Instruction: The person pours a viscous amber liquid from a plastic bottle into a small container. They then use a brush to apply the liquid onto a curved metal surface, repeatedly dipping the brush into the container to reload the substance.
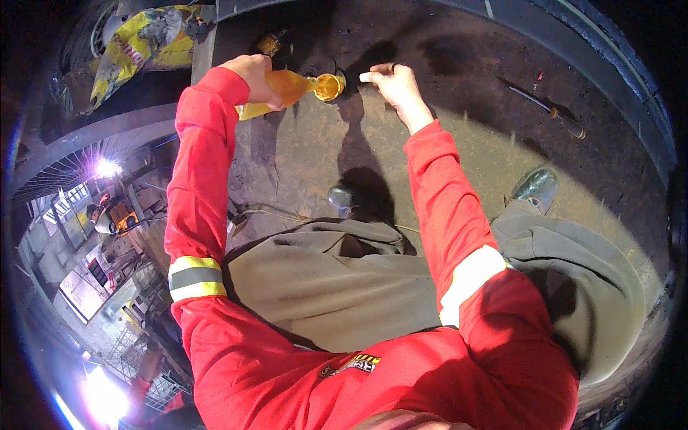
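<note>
From where I stood, a yellow-and-grey crumpled sack [140, 50] lay at ten o'clock, with a white glare [107, 169] below it at nine and another, larger one [106, 395] at eight. A person in red sleeves with reflective bands worked on a dark, stained floor [308, 161]. At eleven o'clock, the left hand [256, 80] was closed around an orange-and-yellow bottle [288, 87], tipped on its side with its narrow neck pointing toward three o'clock. That neck met or nearly met a small round yellow cup [330, 87], orange inside, at twelve; I could not tell whether they touched. The right hand [398, 87], between twelve and one, was pinched narrow, holding a small white piece [369, 77] at its fingertips, just beside the cup. At two o'clock lay a screwdriver [570, 125], its amber handle angled toward four. Nearer three stood a dark, shiny shoe [537, 184].
</note>
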A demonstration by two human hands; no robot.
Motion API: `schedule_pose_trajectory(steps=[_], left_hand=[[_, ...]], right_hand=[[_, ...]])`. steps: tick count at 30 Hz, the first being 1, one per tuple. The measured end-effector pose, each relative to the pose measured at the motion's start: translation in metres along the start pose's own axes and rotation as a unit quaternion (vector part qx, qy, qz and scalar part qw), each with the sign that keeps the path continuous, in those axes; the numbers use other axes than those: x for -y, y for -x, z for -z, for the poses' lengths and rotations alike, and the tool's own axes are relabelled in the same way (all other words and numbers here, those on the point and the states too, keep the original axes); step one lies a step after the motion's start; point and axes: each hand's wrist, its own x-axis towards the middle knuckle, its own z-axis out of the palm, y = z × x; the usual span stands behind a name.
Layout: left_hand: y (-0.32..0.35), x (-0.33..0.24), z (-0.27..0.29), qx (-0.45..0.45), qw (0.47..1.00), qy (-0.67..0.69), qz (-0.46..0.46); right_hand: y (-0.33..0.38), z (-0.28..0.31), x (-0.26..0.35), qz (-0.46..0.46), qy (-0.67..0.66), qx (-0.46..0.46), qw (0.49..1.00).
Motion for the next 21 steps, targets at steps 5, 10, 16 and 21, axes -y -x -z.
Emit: schedule_pose_trajectory(steps=[5,10,16,21], left_hand=[[-0.003,0.000,-0.002,-0.003,1.000,0.001,-0.003],[-0.001,0.001,-0.003,-0.015,1.000,-0.002,-0.006],[0.000,0.002,-0.005,-0.025,1.000,0.005,-0.003],[0.001,-0.002,0.003,0.002,1.000,0.013,-0.006]], right_hand=[[-0.001,0.001,-0.001,0.000,-0.001,-0.004,1.000],[-0.001,0.001,-0.001,0.004,-0.017,0.007,1.000],[-0.001,-0.001,-0.002,0.009,-0.015,0.000,1.000],[-0.009,0.000,-0.010,0.000,0.009,0.005,1.000]])
